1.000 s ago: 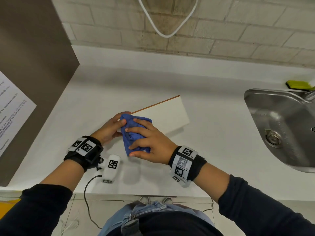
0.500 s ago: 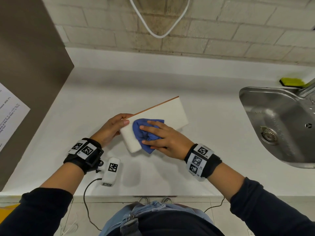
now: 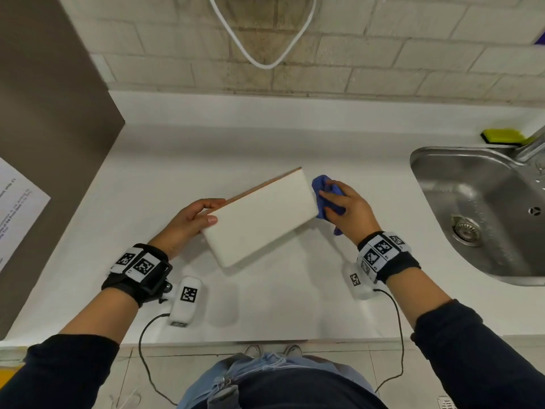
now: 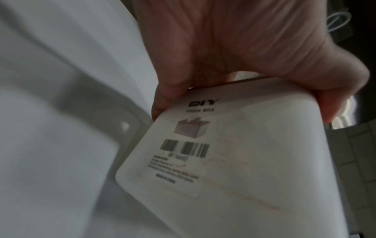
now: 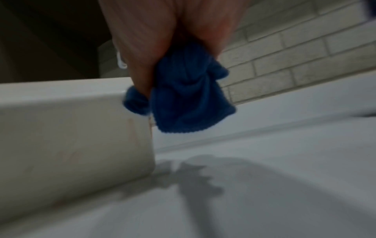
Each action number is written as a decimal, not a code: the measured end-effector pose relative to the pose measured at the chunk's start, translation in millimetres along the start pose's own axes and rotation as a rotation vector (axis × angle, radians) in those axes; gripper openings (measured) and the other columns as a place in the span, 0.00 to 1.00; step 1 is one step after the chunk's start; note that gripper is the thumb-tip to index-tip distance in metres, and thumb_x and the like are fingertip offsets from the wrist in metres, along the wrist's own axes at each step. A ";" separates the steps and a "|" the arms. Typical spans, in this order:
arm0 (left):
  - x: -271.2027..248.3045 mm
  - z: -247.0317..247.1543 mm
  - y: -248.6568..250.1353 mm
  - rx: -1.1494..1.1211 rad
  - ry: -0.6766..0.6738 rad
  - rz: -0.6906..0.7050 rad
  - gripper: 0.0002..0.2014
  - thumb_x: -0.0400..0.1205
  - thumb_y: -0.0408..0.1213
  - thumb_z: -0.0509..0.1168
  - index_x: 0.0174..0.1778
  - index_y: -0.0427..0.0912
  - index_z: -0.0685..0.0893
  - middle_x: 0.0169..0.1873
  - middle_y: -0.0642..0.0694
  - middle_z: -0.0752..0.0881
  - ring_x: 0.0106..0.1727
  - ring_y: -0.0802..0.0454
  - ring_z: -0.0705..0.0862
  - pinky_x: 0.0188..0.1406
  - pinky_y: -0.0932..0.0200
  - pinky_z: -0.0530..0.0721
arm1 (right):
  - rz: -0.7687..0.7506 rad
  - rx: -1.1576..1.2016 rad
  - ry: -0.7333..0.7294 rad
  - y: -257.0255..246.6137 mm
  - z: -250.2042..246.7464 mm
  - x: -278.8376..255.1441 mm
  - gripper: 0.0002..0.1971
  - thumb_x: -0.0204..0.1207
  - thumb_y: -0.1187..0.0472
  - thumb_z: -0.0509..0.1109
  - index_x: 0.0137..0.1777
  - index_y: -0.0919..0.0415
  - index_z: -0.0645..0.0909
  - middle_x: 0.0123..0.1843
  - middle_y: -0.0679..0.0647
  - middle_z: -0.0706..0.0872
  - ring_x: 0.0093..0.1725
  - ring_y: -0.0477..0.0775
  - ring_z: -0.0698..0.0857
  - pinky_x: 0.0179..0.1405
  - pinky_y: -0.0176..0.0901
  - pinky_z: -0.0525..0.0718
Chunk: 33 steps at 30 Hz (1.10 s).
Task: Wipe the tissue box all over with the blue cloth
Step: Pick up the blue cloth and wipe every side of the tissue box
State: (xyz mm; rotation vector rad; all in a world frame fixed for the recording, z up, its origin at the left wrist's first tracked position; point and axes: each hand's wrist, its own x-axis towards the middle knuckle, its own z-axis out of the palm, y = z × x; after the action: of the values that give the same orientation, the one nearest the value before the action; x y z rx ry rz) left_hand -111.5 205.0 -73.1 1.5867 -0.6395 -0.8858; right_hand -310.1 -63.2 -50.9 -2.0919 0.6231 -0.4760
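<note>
The white tissue box point(image 3: 259, 215) lies tilted on the white counter, its thin wooden edge along the far side. My left hand point(image 3: 191, 221) grips its near left end, thumb on the upper face and fingers behind. In the left wrist view the box's end point(image 4: 234, 153) carries a barcode label, pinched between thumb and fingers. My right hand point(image 3: 345, 209) holds the bunched blue cloth point(image 3: 326, 191) against the box's right end. In the right wrist view the cloth point(image 5: 183, 95) hangs from my fingers, touching the box's top corner point(image 5: 81, 128).
A steel sink point(image 3: 483, 214) is set into the counter point(image 3: 265, 149) at the right, with a yellow-green sponge point(image 3: 502, 136) behind it. A brown cabinet side point(image 3: 50, 143) bearing a paper sheet stands at the left. A white cable point(image 3: 259, 39) hangs on the brick wall.
My right hand has slid the blue cloth from the box's left end across its upper face to its right end. My left hand has kept its grip on the left end.
</note>
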 end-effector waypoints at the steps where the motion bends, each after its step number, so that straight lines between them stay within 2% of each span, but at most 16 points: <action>1: 0.0 -3.2 1.7 0.082 -0.032 0.044 0.25 0.62 0.50 0.68 0.56 0.51 0.79 0.68 0.52 0.77 0.66 0.55 0.76 0.62 0.55 0.74 | 0.089 0.069 0.056 -2.1 -2.9 0.2 0.12 0.78 0.67 0.65 0.61 0.62 0.80 0.57 0.67 0.83 0.46 0.55 0.84 0.51 0.50 0.86; 3: 0.7 -11.4 7.2 0.321 -0.139 0.111 0.22 0.62 0.51 0.71 0.53 0.58 0.79 0.75 0.57 0.68 0.69 0.67 0.72 0.63 0.59 0.75 | 0.167 0.115 0.204 1.7 -7.9 -0.6 0.18 0.75 0.66 0.68 0.65 0.57 0.73 0.55 0.57 0.81 0.51 0.56 0.84 0.46 0.26 0.82; 4: 1.3 -15.8 10.5 0.428 -0.194 0.117 0.24 0.61 0.52 0.73 0.53 0.60 0.79 0.77 0.61 0.62 0.70 0.71 0.68 0.64 0.59 0.76 | 0.199 0.156 0.269 5.5 -9.2 -1.0 0.24 0.73 0.66 0.71 0.67 0.55 0.69 0.56 0.54 0.79 0.51 0.54 0.83 0.43 0.26 0.80; 6: 1.6 -24.9 17.2 0.565 -0.282 0.094 0.28 0.59 0.52 0.76 0.55 0.61 0.78 0.79 0.67 0.51 0.74 0.71 0.62 0.67 0.59 0.74 | 0.333 0.303 0.348 9.0 -9.2 -3.9 0.31 0.67 0.63 0.78 0.66 0.56 0.66 0.57 0.53 0.78 0.51 0.52 0.83 0.46 0.36 0.83; 8: 3.8 -34.2 23.0 0.680 -0.357 0.078 0.31 0.59 0.48 0.80 0.58 0.60 0.78 0.79 0.71 0.44 0.76 0.72 0.55 0.69 0.66 0.68 | 0.486 0.524 0.291 13.3 -9.9 -8.0 0.25 0.66 0.60 0.79 0.60 0.62 0.74 0.56 0.59 0.83 0.54 0.58 0.85 0.54 0.50 0.86; 9: 4.9 -39.0 26.7 0.732 -0.386 0.073 0.31 0.60 0.43 0.81 0.58 0.61 0.77 0.79 0.71 0.42 0.77 0.74 0.52 0.69 0.70 0.66 | 0.534 0.690 0.204 12.5 -10.9 -12.2 0.17 0.69 0.60 0.77 0.54 0.63 0.78 0.52 0.60 0.85 0.54 0.59 0.85 0.54 0.50 0.86; 11: 8.8 -49.9 34.1 0.833 -0.406 0.077 0.33 0.62 0.37 0.81 0.59 0.66 0.76 0.80 0.68 0.41 0.79 0.68 0.49 0.75 0.66 0.60 | 0.578 1.056 0.053 13.7 -12.1 -18.8 0.02 0.77 0.64 0.67 0.43 0.61 0.79 0.43 0.57 0.83 0.48 0.54 0.84 0.47 0.40 0.88; 12: 10.9 -55.1 39.4 0.914 -0.393 0.076 0.34 0.63 0.36 0.80 0.59 0.70 0.75 0.80 0.66 0.41 0.81 0.62 0.46 0.79 0.55 0.54 | 0.583 1.177 0.023 15.4 -13.0 -21.6 0.07 0.79 0.67 0.62 0.40 0.60 0.77 0.41 0.55 0.80 0.45 0.50 0.84 0.44 0.36 0.87; 14: 15.2 -63.1 51.2 1.173 -0.318 0.060 0.35 0.66 0.38 0.78 0.61 0.76 0.73 0.80 0.61 0.42 0.82 0.53 0.40 0.78 0.35 0.39 | 0.579 1.250 -0.003 18.8 -14.1 -25.0 0.09 0.79 0.69 0.57 0.41 0.60 0.76 0.42 0.55 0.79 0.43 0.48 0.84 0.42 0.34 0.87; 15: 16.9 -63.9 55.7 1.318 -0.256 0.051 0.36 0.67 0.39 0.77 0.64 0.75 0.71 0.81 0.59 0.43 0.82 0.50 0.40 0.76 0.30 0.36 | 0.585 1.234 0.005 19.8 -14.5 -25.9 0.08 0.79 0.70 0.58 0.42 0.62 0.77 0.44 0.57 0.80 0.44 0.50 0.84 0.42 0.35 0.87; 17: 15.2 -51.4 60.3 1.469 -0.115 0.091 0.37 0.63 0.45 0.75 0.68 0.67 0.70 0.83 0.51 0.50 0.82 0.44 0.47 0.75 0.27 0.38 | 0.581 1.167 0.042 21.1 -15.0 -27.6 0.07 0.79 0.68 0.59 0.47 0.64 0.79 0.47 0.61 0.82 0.48 0.54 0.84 0.41 0.38 0.88; 20: -2.3 11.1 55.8 1.276 -0.030 0.259 0.37 0.57 0.66 0.66 0.62 0.57 0.76 0.70 0.48 0.72 0.74 0.44 0.65 0.74 0.38 0.53 | 0.514 1.118 0.086 19.1 -13.2 -29.6 0.12 0.81 0.64 0.55 0.44 0.61 0.80 0.41 0.59 0.85 0.41 0.53 0.86 0.36 0.42 0.86; 23: -11.4 82.5 35.8 1.244 0.080 0.268 0.38 0.57 0.74 0.63 0.56 0.53 0.74 0.56 0.52 0.76 0.61 0.49 0.72 0.61 0.48 0.60 | 0.493 1.219 0.143 17.3 -7.5 -32.1 0.14 0.82 0.63 0.55 0.39 0.58 0.80 0.35 0.53 0.87 0.39 0.52 0.85 0.41 0.44 0.83; 26: -3.1 112.6 18.0 1.232 0.325 0.211 0.35 0.58 0.67 0.70 0.53 0.47 0.74 0.49 0.50 0.78 0.54 0.46 0.75 0.55 0.50 0.58 | 0.492 1.368 0.097 16.0 -0.9 -32.0 0.11 0.80 0.61 0.57 0.42 0.60 0.80 0.44 0.59 0.84 0.38 0.54 0.85 0.34 0.43 0.84; 28: 1.1 113.4 10.0 1.188 0.428 0.237 0.31 0.59 0.62 0.69 0.50 0.44 0.76 0.46 0.47 0.80 0.52 0.44 0.77 0.56 0.50 0.58 | 0.485 1.449 0.059 12.3 4.4 -31.4 0.15 0.79 0.58 0.55 0.38 0.61 0.82 0.44 0.61 0.80 0.35 0.55 0.83 0.30 0.42 0.81; 33: 0.9 92.3 4.2 1.185 0.471 0.288 0.28 0.67 0.62 0.60 0.51 0.43 0.80 0.48 0.46 0.82 0.55 0.45 0.79 0.59 0.50 0.58 | 0.545 1.353 0.049 4.1 21.2 -32.4 0.16 0.76 0.53 0.58 0.56 0.64 0.77 0.42 0.60 0.84 0.31 0.55 0.84 0.29 0.42 0.81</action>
State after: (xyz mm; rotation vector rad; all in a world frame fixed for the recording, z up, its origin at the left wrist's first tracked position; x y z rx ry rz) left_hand -186.5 151.2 -75.0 2.5222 -1.0959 0.2114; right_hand -325.6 -32.5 -69.1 -0.6020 0.5984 -0.4310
